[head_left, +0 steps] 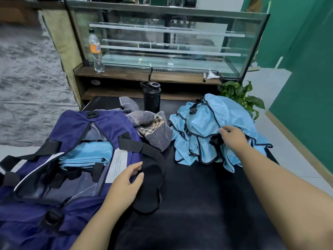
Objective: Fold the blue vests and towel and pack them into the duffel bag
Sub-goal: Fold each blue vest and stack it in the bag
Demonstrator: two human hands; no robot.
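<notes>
A navy duffel bag (75,127) lies unzipped at the left of the black table, with folded light-blue vests (86,154) inside it. My left hand (126,184) hovers at the bag's right edge beside its black strap pad (151,179), fingers relaxed. A heap of unfolded light-blue vests (203,123) with black trim lies at the right. My right hand (234,136) grips the top of that heap, fingers curled into the cloth. A crumpled grey striped towel (153,127) lies between bag and heap.
A black shaker bottle (151,96) stands behind the towel. Behind the table (207,195) is a glass display case (162,42) with a plastic bottle (95,51) on its wooden ledge. A potted plant (239,94) stands at the right, by a green wall.
</notes>
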